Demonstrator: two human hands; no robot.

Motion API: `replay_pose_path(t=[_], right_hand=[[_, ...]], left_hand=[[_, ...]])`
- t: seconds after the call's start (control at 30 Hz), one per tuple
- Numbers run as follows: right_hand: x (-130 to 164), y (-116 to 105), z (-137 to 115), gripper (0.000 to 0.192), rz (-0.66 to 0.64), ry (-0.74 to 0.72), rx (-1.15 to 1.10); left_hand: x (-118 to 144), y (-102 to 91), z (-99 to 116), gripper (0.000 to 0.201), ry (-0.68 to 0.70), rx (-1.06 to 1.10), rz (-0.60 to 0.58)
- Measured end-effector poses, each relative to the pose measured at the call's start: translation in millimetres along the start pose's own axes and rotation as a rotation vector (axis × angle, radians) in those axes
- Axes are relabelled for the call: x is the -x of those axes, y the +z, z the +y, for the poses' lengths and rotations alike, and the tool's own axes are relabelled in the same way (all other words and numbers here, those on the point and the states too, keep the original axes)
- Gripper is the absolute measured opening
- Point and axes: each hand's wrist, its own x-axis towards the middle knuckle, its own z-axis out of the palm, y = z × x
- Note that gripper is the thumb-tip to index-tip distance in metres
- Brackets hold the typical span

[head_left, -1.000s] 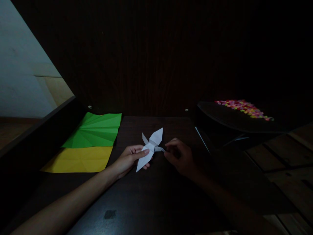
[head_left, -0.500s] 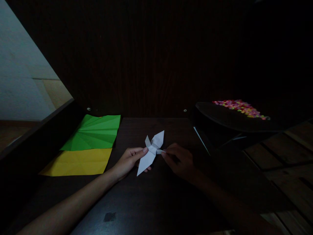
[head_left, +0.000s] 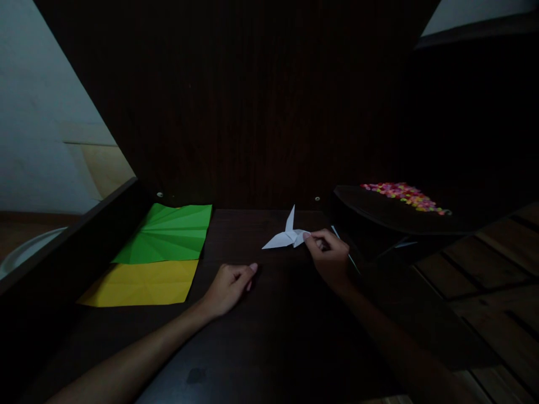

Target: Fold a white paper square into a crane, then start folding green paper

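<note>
A white origami crane (head_left: pixel 283 240) is held near the back of the dark tabletop, its pointed parts reaching left and up. Thumb and fingers of my right hand (head_left: pixel 330 255) pinch it at its right end, and they cover part of that end. My left hand (head_left: pixel 229 287) rests lower and to the left, apart from the crane. Its fingers are curled under the thumb, with nothing showing in them. Left of that hand lie a creased green paper sheet (head_left: pixel 168 233) and, partly beneath it, a yellow paper sheet (head_left: pixel 143 283).
A dark wooden panel (head_left: pixel 252 112) rises behind the tabletop (head_left: pixel 252 342). Along the left runs a raised side board (head_left: pixel 80 235). At the right, a dark curved surface (head_left: pixel 370 216) bears a pink, red and yellow beaded item (head_left: pixel 406 196).
The crane has moved right and away from me, turning in my right hand. My left hand has let go of it and closed. The view has shifted slightly.
</note>
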Motion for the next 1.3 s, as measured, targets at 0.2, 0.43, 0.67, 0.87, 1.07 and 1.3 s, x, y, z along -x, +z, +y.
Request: replay_pose_path(t=[0.2, 0.43, 0.67, 0.87, 1.07, 1.3], right_hand=[[-21.0, -0.4, 27.4, 0.025, 0.041, -0.118, 0.173], [-40.5, 4.3, 61.7, 0.025, 0.047, -0.039, 0.316], [-43.4, 13.5, 80.4, 0.023, 0.037, 0.032, 0.386], [-38.3, 18.6, 83.4, 0.026, -0.008, 0.072, 0.433], [-36.3, 7.9, 84.3, 0.034, -0.057, 0.090, 0.468], [-31.8, -8.6, 88.0, 0.037, -0.106, 0.099, 0.486]], left_hand=[[12.2, 6.2, 2.5, 0.040, 0.481, -0.617, -0.223], [12.3, 3.8, 6.5, 0.034, 0.507, -0.737, -0.267], [11.9, 3.8, 5.8, 0.034, 0.502, -0.767, -0.275], [12.1, 3.8, 5.7, 0.034, 0.522, -0.752, -0.266], [12.2, 3.3, 7.6, 0.033, 0.511, -0.747, -0.275], [12.3, 3.6, 7.2, 0.035, 0.513, -0.758, -0.272]])
